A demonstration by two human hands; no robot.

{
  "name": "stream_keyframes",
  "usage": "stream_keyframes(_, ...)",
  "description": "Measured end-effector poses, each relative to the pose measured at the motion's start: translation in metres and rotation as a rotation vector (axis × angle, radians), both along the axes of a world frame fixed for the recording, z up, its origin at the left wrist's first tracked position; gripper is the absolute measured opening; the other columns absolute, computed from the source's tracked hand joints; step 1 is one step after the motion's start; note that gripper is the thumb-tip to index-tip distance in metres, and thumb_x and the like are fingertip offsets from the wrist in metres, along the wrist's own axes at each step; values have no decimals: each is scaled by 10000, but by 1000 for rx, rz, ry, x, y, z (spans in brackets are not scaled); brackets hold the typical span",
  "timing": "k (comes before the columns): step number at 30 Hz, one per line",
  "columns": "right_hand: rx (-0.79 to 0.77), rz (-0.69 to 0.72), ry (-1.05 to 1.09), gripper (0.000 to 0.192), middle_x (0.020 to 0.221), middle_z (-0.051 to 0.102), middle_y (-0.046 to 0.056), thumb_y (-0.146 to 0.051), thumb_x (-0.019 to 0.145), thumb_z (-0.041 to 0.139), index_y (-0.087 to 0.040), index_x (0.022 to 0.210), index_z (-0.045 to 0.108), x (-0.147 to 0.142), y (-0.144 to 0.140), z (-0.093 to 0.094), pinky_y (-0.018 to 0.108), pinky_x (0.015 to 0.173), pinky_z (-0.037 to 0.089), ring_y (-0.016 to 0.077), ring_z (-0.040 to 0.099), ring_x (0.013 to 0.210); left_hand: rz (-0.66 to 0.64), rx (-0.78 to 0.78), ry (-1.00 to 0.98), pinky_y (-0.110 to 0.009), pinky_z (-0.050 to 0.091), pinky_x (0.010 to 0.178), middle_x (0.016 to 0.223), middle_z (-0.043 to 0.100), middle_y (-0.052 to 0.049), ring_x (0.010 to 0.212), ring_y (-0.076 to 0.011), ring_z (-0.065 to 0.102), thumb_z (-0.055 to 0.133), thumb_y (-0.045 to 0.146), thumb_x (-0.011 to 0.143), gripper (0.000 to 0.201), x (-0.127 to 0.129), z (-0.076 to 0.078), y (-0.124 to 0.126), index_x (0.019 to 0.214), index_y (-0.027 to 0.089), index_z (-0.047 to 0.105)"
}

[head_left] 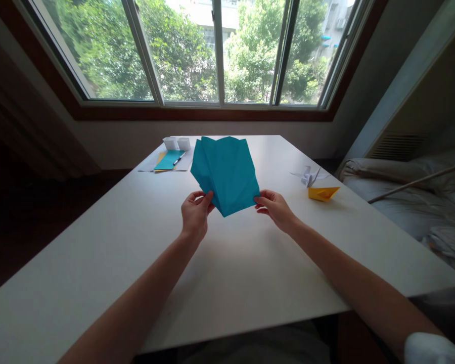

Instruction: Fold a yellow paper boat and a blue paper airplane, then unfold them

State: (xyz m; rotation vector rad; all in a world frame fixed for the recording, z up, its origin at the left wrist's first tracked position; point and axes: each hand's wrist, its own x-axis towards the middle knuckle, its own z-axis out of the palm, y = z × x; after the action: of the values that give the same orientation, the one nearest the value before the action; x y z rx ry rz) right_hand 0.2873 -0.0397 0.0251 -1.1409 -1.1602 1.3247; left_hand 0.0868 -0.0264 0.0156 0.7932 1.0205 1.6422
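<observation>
Both hands pinch the folded teal paper above the white table: left hand at its near-left edge, right hand at its near-right corner. Uneven pull could tear or skew the creases.

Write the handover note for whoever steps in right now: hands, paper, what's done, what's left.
Left hand: pinching the lower left edge of the teal paper.
Right hand: pinching its lower right edge.
The paper is held up over the white table, partly folded with several creases.
Done: a yellow paper boat and a white paper crane sit at right.
Left: the teal fold is unfinished.
</observation>
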Motion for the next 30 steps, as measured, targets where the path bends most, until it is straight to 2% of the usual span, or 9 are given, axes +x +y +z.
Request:
stream_keyframes(6,-46,249,-187,226,805,662,34,-280,648,711,-176,833,633,1,-4,0,230,604,490,128,605,709,2,85,325,-272,491,572,697,643,-29,626,-151,588,757,362,569,328,-8,-6,2,773,127,651)
stream_keyframes(9,-73,326,-102,379,942,663,71,-412,676,690,-193,976,612,-1,-9,4,274,652,526,170,629,791,80,157,572,-272,479,588,674,650,-29,630,-173,588,727,352,603,244,-12,-5,1,748,159,685)
stream_keyframes(14,-108,194,111,493,1217,557,49,-404,677,699,-271,1121,531,-3,-12,6,321,690,561,221,608,946,180,303,831,-254,461,641,712,662,-25,668,-175,591,690,323,651,142,-12,3,-5,735,209,704)
stream_keyframes(16,-142,135,77,526,1129,604,80,-348,639,744,-236,1105,528,-2,-11,6,323,644,568,218,637,836,147,281,801,-263,473,633,727,655,-32,674,-176,594,677,336,664,178,-11,3,-5,772,196,695)
stream_keyframes(19,-194,72,46,498,893,665,86,-300,629,761,-177,1053,531,3,-7,6,314,575,566,179,637,619,101,169,572,-283,499,592,715,621,-28,652,-170,596,677,354,652,234,-12,1,1,778,160,647)
stream_keyframes(22,-208,20,42,456,778,670,59,-289,628,764,-166,1002,536,9,-2,3,294,561,564,160,629,572,119,31,344,-294,505,567,696,579,-6,607,-140,583,657,328,651,229,-17,-4,11,754,149,558)
stream_keyframes(24,-200,13,22,435,774,673,57,-298,612,774,-170,963,552,13,1,0,285,548,556,156,627,574,146,-27,322,-284,490,540,665,556,13,562,-125,566,638,294,656,231,-21,-7,17,798,162,512)
stream_keyframes(27,-139,22,-89,365,758,674,68,-334,597,775,-160,861,593,15,5,-7,249,478,503,144,610,546,173,-30,416,-247,438,519,596,514,53,503,-121,526,665,227,620,356,-28,-10,19,928,210,488)
stream_keyframes(30,-18,-6,-223,494,679,659,39,-337,587,776,-157,994,562,16,6,-13,238,473,455,135,585,524,161,27,898,-269,411,597,582,500,33,587,-170,538,641,191,642,336,-32,-8,13,960,260,555)
